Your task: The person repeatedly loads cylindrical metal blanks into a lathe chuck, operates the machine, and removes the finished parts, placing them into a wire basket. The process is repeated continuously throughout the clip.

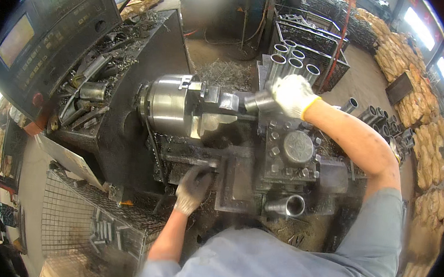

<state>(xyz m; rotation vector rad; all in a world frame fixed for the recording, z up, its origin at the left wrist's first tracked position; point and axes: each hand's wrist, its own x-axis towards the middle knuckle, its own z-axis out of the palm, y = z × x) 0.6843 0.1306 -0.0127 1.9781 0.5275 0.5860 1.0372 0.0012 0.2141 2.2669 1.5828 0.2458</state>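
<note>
My right hand [293, 94], in a white knit glove, is closed around a short steel tube [259, 103]. The tube lies roughly level, its left end close to the jaws of the lathe chuck [169, 104]. Lower down, my left hand [193, 187] wears a glove that is dark and soiled over the fingers. It is at the front of the lathe bed, just below a shiny metal strip [201, 163]; its fingers are blurred and dark, so their grip is unclear. Right of the chuck stands the bolted tool post [299, 147].
Several upright steel tubes [294, 65] stand behind the tool post, and one tube [293, 205] lies in front of it. A control panel [52, 23] rises at the left. Below it is a wire basket [73, 204] of parts. Stacked sacks [433, 141] line the right.
</note>
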